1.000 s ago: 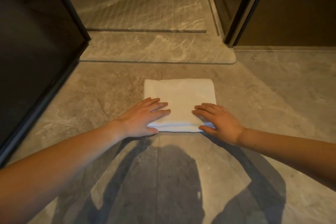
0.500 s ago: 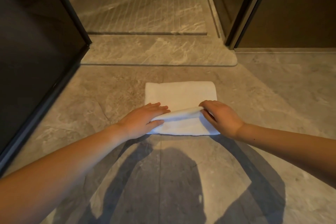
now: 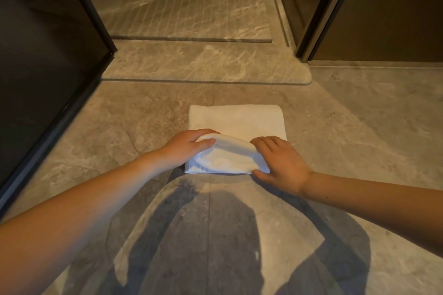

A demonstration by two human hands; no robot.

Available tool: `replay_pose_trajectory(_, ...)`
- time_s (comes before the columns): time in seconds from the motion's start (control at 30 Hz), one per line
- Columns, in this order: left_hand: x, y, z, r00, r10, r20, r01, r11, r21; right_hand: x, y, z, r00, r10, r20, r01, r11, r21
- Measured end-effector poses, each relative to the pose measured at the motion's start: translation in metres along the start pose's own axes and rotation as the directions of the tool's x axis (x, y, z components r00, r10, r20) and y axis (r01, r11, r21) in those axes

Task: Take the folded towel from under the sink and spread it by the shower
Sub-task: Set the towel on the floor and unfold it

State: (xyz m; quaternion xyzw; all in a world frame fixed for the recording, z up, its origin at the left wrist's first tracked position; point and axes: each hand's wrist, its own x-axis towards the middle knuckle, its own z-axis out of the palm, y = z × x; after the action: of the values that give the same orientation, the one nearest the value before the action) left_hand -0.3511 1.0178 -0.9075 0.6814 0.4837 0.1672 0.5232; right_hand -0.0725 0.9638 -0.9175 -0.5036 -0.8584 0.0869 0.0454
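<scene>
A white folded towel (image 3: 236,120) lies on the grey marble floor, a short way in front of the shower threshold (image 3: 206,64). My left hand (image 3: 189,147) pinches the near left corner of the towel's top layer. My right hand (image 3: 279,164) grips the near right corner of the same layer. Between the two hands the top layer is lifted off the rest of the towel and arches up. The far half of the towel stays flat on the floor.
The shower floor (image 3: 182,5) with fine grooves lies beyond the threshold. A dark glass panel (image 3: 45,55) stands at the left, a dark door frame (image 3: 321,12) at the right. My shadow falls on the floor tiles (image 3: 215,235) near me.
Both hands went from resting flat on the towel's near edge to gripping its top layer, which is now raised into an arch off the lower folds.
</scene>
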Motion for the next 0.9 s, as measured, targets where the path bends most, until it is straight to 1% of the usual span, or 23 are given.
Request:
replay_pose_trajectory(0.07, -0.001, -0.001, 0.000, 1.000, 0.003, 0.006, -0.003, 1.000, -0.005, 0.001, 0.002, -0.003, 0.999, -0.016, -0.032, 0.017, 0.999, 0.038)
replay_pose_trajectory(0.2, -0.002, 0.000, -0.002, 0.999, 0.016, 0.030, -0.017, 0.999, 0.046, 0.001, 0.005, -0.005, 0.996, -0.049, -0.068, 0.052, 0.998, 0.036)
replay_pose_trajectory(0.27, -0.005, 0.001, -0.001, 0.999, 0.035, 0.022, -0.038, 0.988, 0.151, 0.003, 0.004, -0.006, 0.997, -0.013, -0.070, 0.019, 0.996, 0.085)
replay_pose_trajectory(0.3, -0.007, 0.000, 0.000, 0.999, 0.050, 0.016, -0.052, 0.967, 0.251, 0.004, 0.005, -0.007, 0.998, 0.020, -0.063, -0.012, 0.992, 0.122)
replay_pose_trajectory(0.33, -0.008, -0.003, 0.000, 0.998, 0.066, 0.012, -0.066, 0.924, 0.377, 0.006, 0.006, -0.009, 0.997, 0.053, -0.049, -0.044, 0.987, 0.156)
replay_pose_trajectory(0.4, -0.012, -0.010, 0.001, 0.996, 0.092, 0.021, -0.087, 0.800, 0.594, 0.010, 0.010, -0.013, 0.996, 0.090, -0.023, -0.084, 0.978, 0.189)
replay_pose_trajectory(0.47, -0.015, -0.015, 0.003, 0.987, 0.155, 0.031, -0.134, 0.714, 0.688, 0.012, 0.015, -0.016, 0.996, 0.091, -0.014, -0.086, 0.972, 0.220)
replay_pose_trajectory(0.53, -0.016, -0.023, 0.004, 0.960, 0.275, 0.050, -0.220, 0.632, 0.743, 0.011, 0.016, -0.014, 0.996, 0.090, -0.008, -0.084, 0.958, 0.272)
replay_pose_trajectory(0.57, -0.017, -0.026, 0.004, 0.948, 0.311, 0.067, -0.250, 0.596, 0.763, 0.009, 0.016, -0.012, 0.996, 0.091, -0.018, -0.081, 0.950, 0.302)
replay_pose_trajectory(0.6, -0.017, -0.028, 0.004, 0.944, 0.319, 0.087, -0.266, 0.579, 0.771, 0.006, 0.015, -0.009, 0.995, 0.089, -0.042, -0.071, 0.946, 0.315)
replay_pose_trajectory(0.67, -0.018, -0.031, 0.005, 0.944, 0.310, 0.115, -0.286, 0.589, 0.756, -0.001, 0.015, -0.002, 0.993, 0.078, -0.094, -0.050, 0.959, 0.277)
replay_pose_trajectory(0.7, -0.018, -0.033, 0.006, 0.942, 0.315, 0.114, -0.293, 0.608, 0.738, -0.004, 0.016, 0.000, 0.993, 0.061, -0.097, -0.037, 0.971, 0.238)
replay_pose_trajectory(0.8, -0.020, -0.034, 0.007, 0.942, 0.321, 0.098, -0.293, 0.643, 0.708, -0.012, 0.021, 0.004, 0.999, -0.021, -0.039, 0.025, 0.991, 0.130)
replay_pose_trajectory(0.9, -0.021, -0.032, 0.007, 0.941, 0.320, 0.111, -0.299, 0.635, 0.712, -0.017, 0.024, 0.003, 0.999, -0.044, -0.020, 0.046, 0.992, 0.115)
